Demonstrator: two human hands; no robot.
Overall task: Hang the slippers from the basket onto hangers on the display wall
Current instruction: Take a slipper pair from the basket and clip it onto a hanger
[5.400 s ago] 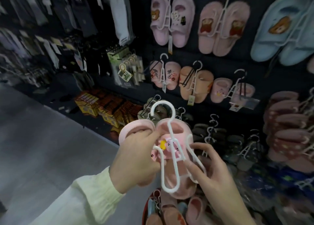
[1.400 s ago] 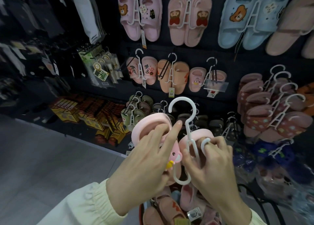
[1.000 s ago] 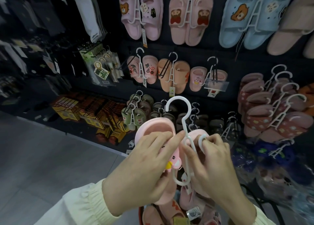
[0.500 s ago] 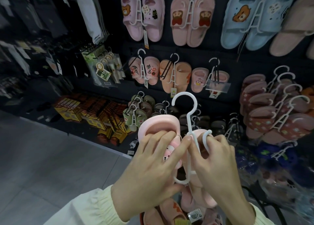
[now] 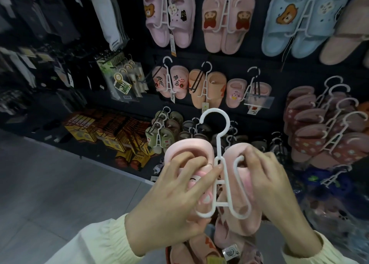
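Both hands up before the display wall point(image 5: 235, 64). Left hand point(image 5: 169, 200) grips one pink slipper point(image 5: 189, 150), fingers curled into its opening. Right hand point(image 5: 273, 186) clasps the other slipper point(image 5: 239, 219) at the white hanger point(image 5: 219, 142), hook upright between the pair. Directly below, the basket point(image 5: 167, 252), of which only a red rim shows, holds more slippers point(image 5: 201, 247), pink and orange.

Pale pink slippers point(image 5: 189, 146) w/ white hanger point(image 5: 219, 146); blue bear-motif pair point(image 5: 283, 30), cream sleeves point(image 5: 95, 241)

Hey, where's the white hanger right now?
Head view, low centre: the white hanger lies across the pink slippers, between the left hand and right hand gripping them, hook up before the display wall.
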